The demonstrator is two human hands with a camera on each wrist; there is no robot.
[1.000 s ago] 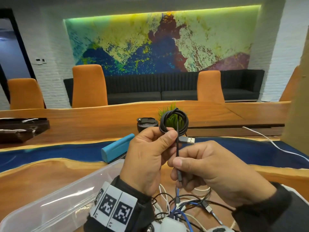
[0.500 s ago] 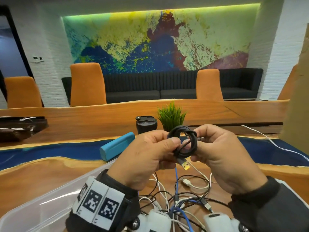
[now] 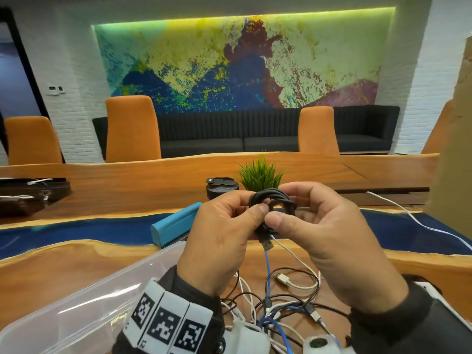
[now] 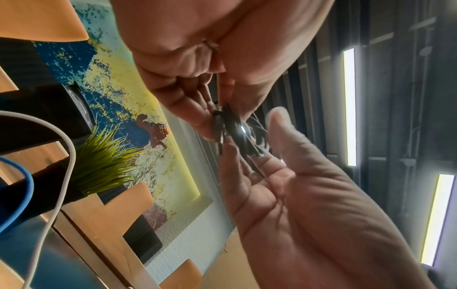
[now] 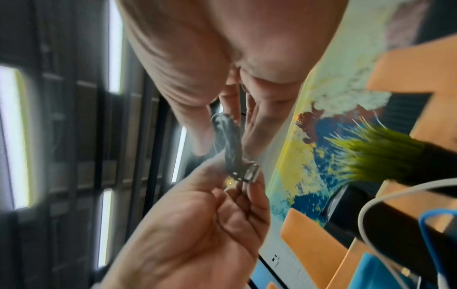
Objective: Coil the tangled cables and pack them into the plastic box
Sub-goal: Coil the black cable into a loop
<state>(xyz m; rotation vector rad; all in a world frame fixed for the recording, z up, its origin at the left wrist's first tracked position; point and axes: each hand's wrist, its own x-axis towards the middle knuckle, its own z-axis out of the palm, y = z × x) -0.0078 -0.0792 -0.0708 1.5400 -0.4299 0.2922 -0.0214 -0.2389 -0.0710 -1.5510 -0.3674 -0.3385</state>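
Observation:
A black USB cable [image 3: 277, 200], wound into a small coil, is held above the table between both hands. My left hand [image 3: 251, 208] pinches the coil's left side with thumb and fingers. On its right side my right hand [image 3: 282, 208] grips it, thumb in front. The cable's USB plug [image 3: 267, 244] hangs below the coil. The left wrist view shows the coil [image 4: 232, 130] between both hands' fingertips; the right wrist view shows the plug [image 5: 248, 173] there. A tangle of black, white and blue cables [image 3: 283, 300] lies on the table under my hands. The clear plastic box [image 3: 84, 305] stands at the lower left.
A blue case [image 3: 173, 226] lies just beyond the box. A black cup [image 3: 221, 188] and a small green plant [image 3: 260, 173] stand behind my hands. A white cable [image 3: 413, 221] runs across the table at the right. Orange chairs line the far side.
The coil has come down from in front of the plant. My right hand left the hanging tail and took the coil's right side; the loose end is now wrapped in, plug hanging below.

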